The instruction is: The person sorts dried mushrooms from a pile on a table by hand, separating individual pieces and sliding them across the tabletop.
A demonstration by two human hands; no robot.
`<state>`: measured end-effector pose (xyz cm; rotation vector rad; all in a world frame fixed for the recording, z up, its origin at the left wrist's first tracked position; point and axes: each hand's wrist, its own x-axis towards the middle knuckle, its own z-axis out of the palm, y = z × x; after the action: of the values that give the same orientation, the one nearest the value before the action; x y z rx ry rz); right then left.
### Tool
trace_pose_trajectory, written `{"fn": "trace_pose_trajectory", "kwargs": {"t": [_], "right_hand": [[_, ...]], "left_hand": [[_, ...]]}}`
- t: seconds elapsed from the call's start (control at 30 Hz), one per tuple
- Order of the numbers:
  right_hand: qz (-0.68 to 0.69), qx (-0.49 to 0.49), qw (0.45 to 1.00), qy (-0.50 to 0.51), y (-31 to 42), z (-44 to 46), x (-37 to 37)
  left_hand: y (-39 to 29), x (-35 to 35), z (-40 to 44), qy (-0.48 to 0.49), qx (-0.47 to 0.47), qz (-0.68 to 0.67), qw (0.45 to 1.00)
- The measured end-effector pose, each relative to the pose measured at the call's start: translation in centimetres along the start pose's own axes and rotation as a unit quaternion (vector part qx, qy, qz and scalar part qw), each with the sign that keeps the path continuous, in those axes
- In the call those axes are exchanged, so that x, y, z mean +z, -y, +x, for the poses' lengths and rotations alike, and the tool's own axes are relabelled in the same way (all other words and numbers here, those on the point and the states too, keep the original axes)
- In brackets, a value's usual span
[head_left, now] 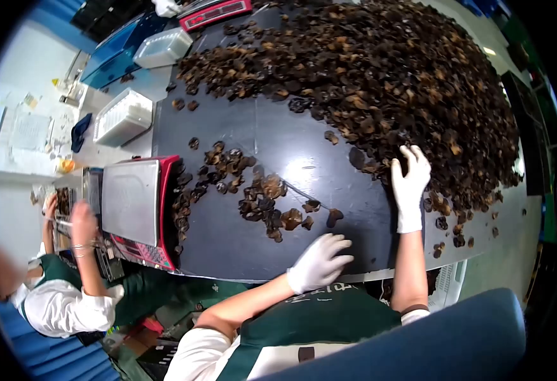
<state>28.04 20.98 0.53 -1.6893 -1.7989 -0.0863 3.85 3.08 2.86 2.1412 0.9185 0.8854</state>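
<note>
A big heap of dark brown, curled pieces that look like dried wood ear mushrooms (380, 76) covers the far right of the dark tabletop (221, 120). At the near edge of that heap is my right hand (412, 181), in a white glove, fingers and thumb apart and nothing visible in it. My left hand (318, 263), also gloved in white, hovers or rests by the table's front edge with its fingers spread. Just beyond it lies a small loose cluster of wood ear mushrooms (269, 203). Whether either hand touches the table cannot be told.
A red scale (132, 197) with a metal plate stands left, mushroom pieces along its side. White plastic containers (124, 119) stand behind it. Another red scale (215, 14) is at the far edge. A co-worker (68, 286) sits at left, hands raised. Below right is a blue chair back (469, 330).
</note>
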Motion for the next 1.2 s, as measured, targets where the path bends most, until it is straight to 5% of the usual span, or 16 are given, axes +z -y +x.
{"fn": "trace_pose_trajectory", "kwargs": {"t": [0.1, 0.17, 0.5, 0.67, 0.77, 0.9, 0.97, 1.1, 1.2], "right_hand": [[-0.091, 0.013, 0.994, 0.064, -1.0, -0.9, 1.1], [-0.026, -0.031, 0.998, 0.054, -0.4, -2.0, 1.1], [0.054, -0.162, 0.953, 0.251, 7.5, -10.8, -6.6], [0.101, -0.068, 0.984, 0.127, 3.2, -7.2, -6.1], [-0.023, -0.009, 0.996, 0.091, 0.6, -7.3, -3.7], [0.004, -0.069, 0.96, 0.271, 4.8, -9.0, -4.7], [0.058, -0.135, 0.947, 0.285, 6.5, -11.7, -5.1], [0.123, -0.199, 0.942, 0.242, 8.0, -12.9, -6.4], [0.16, -0.09, 0.966, 0.185, 5.8, -6.9, -6.1]], "left_hand": [[1.8, 5.5, 2.3, 0.049, 0.039, 0.176, 0.982], [3.9, 6.1, 3.8, 0.032, 0.006, 0.228, 0.973], [9.4, -5.9, -0.4, -0.098, -0.158, 0.448, 0.875], [10.0, -7.2, -0.6, -0.068, -0.26, 0.488, 0.83], [10.6, -8.6, -1.3, -0.068, -0.274, 0.53, 0.8], [10.3, -10.9, -2.6, -0.003, -0.352, 0.552, 0.756], [8.9, -10.6, -1.7, -0.028, -0.329, 0.549, 0.768], [8.4, -9.0, 3.2, -0.096, -0.147, 0.421, 0.89], [10.4, -5.7, 8.2, -0.132, -0.071, 0.285, 0.947]]}}
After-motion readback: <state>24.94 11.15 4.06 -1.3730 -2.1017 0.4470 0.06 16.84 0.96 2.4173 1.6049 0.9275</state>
